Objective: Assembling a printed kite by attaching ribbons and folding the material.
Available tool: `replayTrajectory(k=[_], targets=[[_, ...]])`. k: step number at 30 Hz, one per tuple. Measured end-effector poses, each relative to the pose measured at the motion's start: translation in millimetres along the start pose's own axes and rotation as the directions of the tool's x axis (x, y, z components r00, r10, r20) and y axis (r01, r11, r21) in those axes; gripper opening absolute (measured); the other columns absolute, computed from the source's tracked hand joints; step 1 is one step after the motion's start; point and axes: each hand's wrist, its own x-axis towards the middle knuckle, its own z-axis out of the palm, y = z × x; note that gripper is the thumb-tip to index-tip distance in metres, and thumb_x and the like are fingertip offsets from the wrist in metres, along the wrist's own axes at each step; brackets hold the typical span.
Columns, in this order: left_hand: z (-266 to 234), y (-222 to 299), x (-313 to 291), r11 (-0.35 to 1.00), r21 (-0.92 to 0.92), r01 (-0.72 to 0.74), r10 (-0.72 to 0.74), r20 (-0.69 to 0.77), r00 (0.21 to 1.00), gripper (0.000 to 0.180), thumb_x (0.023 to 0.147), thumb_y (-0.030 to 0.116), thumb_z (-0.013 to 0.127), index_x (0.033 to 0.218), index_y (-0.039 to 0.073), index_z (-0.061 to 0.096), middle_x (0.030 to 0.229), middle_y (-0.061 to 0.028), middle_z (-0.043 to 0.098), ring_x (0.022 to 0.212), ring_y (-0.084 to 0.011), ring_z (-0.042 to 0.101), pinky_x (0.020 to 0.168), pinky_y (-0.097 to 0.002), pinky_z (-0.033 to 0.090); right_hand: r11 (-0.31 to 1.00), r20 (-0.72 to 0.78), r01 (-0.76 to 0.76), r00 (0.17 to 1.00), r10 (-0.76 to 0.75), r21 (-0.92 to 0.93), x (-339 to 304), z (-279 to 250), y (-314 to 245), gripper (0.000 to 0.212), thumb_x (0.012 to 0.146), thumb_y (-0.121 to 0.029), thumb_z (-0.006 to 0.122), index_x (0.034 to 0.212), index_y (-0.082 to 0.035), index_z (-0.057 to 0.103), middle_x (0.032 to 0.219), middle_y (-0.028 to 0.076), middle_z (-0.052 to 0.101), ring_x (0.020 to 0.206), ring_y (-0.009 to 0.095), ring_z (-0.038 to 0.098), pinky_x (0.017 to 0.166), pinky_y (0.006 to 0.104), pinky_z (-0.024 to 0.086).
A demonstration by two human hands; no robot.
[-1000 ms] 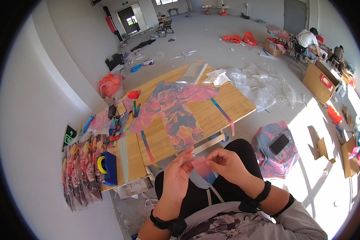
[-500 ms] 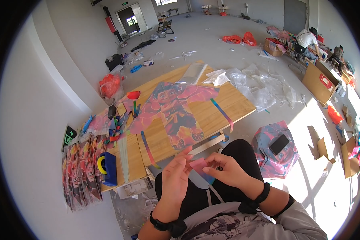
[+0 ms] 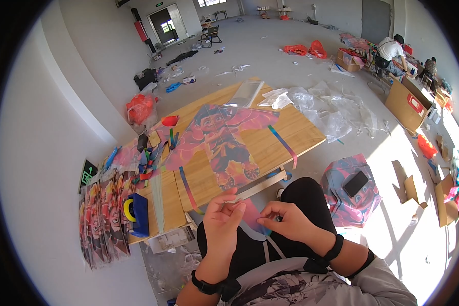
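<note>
We see the pink-and-blue ribbon (image 3: pixel 250 217) between our two hands, above our lap (image 3: pixel 297 249). Our right hand (image 3: pixel 291 223) has its thumb and forefinger together, pinched on the ribbon's edge. Our left hand (image 3: pixel 222 224) is at the pink part, but we cannot tell if it grips. We judge this ribbon very light, soft, maybe slippery; it is better taken by opposite edges, gently, without creasing.
</note>
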Motion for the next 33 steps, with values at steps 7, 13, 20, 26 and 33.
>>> replayTrajectory(k=[7,13,20,26,33], targets=[[-5,-3,2,0.999,0.004,-0.032,0.033,-0.026,0.999,0.029,0.089,-0.012,0.070,0.113,0.004,0.063,0.138,-0.0127,0.057,0.108,-0.0139,0.062,0.094,-0.0271,0.053,1.000,0.005,0.007,1.000,-0.007,-0.015,-1,1,-2,0.017,0.092,-0.017,0.079,0.094,-0.001,0.073,0.085,0.006,0.072,0.077,0.012,0.063,0.076,0.0277,0.052],[2,3,-1,0.994,0.080,-0.075,0.073,0.020,0.997,0.037,0.087,-0.016,0.069,0.117,0.004,0.060,0.141,-0.0137,0.055,0.104,-0.0144,0.064,0.089,-0.0257,0.055,0.998,0.077,-0.018,0.997,0.023,-0.066,-1,-3,1,0.023,0.089,-0.020,0.082,0.100,-0.002,0.072,0.088,0.007,0.072,0.083,0.014,0.066,0.079,0.0295,0.054],[6,7,-10,0.978,0.163,-0.132,0.102,0.176,0.979,0.050,0.085,-0.018,0.069,0.128,0.002,0.052,0.147,-0.0160,0.048,0.108,-0.0183,0.068,0.089,-0.0304,0.058,0.952,0.084,0.204,0.978,-0.189,-0.230,10,-11,-19,0.040,0.084,-0.026,0.085,0.113,-0.004,0.068,0.105,0.010,0.071,0.099,0.020,0.069,0.089,0.0328,0.053],[5,4,-13,0.955,0.255,-0.152,0.095,0.223,0.970,0.056,0.082,-0.017,0.071,0.131,0.002,0.051,0.150,-0.0177,0.043,0.107,-0.0212,0.070,0.086,-0.0311,0.060,0.972,-0.002,0.227,0.974,-0.228,0.053,13,-7,-11,0.028,0.090,-0.020,0.079,0.110,-0.003,0.069,0.103,0.008,0.071,0.098,0.018,0.068,0.090,0.0314,0.052],[-5,-7,-12,0.882,0.409,-0.235,0.109,0.308,0.945,0.065,0.076,-0.014,0.077,0.134,0.003,0.052,0.148,-0.0175,0.044,0.088,-0.0152,0.068,0.074,-0.0260,0.057,0.974,0.078,0.079,0.992,-0.097,0.215,13,-6,-1,0.015,0.095,-0.013,0.074,0.104,-0.002,0.070,0.098,0.005,0.071,0.092,0.012,0.067,0.084,0.0287,0.053]])
